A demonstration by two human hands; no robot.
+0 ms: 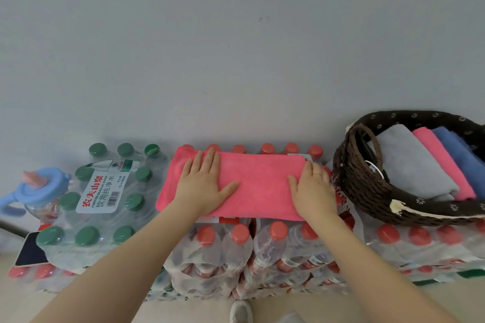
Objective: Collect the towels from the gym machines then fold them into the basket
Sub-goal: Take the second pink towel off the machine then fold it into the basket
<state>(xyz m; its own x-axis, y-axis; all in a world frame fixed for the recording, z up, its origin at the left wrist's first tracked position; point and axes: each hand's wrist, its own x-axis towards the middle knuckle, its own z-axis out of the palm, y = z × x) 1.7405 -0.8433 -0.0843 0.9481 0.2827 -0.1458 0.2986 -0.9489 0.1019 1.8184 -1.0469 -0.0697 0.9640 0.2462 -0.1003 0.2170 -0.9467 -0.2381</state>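
Folding is the step in hand. Head view: pink towel (258,186), a soft napped cloth doubled into a long rectangle, lies flat on shrink-wrapped packs of red-capped bottles (275,241). Left hand (203,186) and right hand (313,191) press it with straight, spread fingers, grasping nothing. Next move, in my judgement, calls for another fold, then transfer to the basket (367,186), a dark woven oval just right of the towel, holding folded grey, pink and blue towels.

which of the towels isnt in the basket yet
The pink towel lying flat on the red-capped bottle packs, under both hands. The grey, pink and blue towels are already folded in the basket.
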